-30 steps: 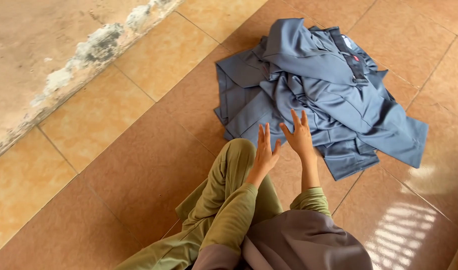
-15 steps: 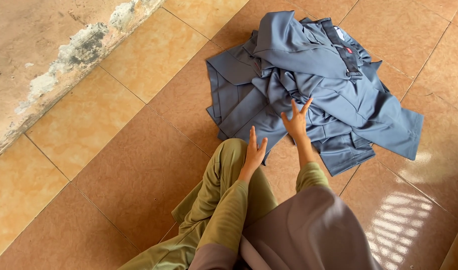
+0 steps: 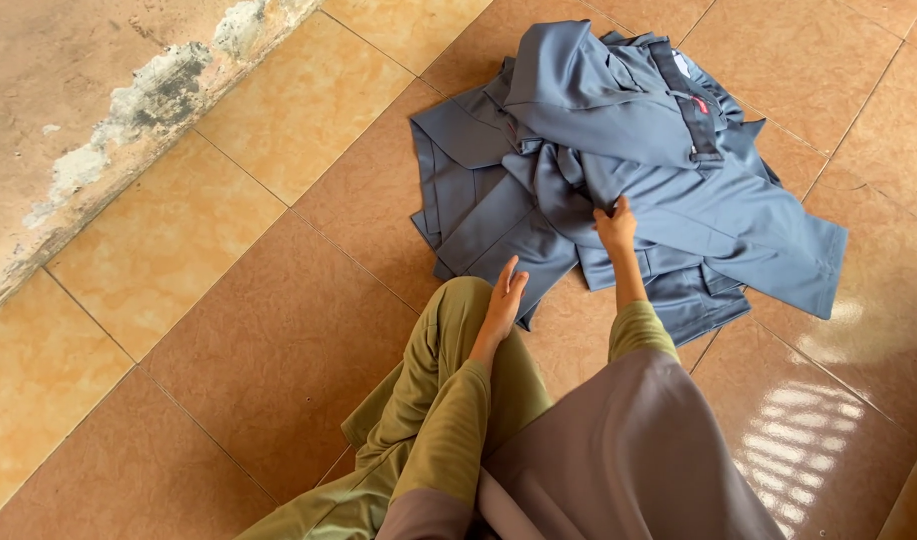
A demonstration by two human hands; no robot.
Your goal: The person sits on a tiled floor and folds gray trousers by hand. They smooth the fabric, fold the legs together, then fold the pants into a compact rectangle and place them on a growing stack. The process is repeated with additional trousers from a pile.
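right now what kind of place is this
Probably a room or porch floor in a home: glossy tan tiles, a worn, peeling wall base, and a pile of grey-blue clothes that the right hand grips.

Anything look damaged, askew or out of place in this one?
Two things. The blue-grey garments lie in a rumpled, unfolded heap on the tiled floor, sleeves splayed; the right hand grips into it, the left hand rests open by the knee. At top left, the wall base is flaking and stained.
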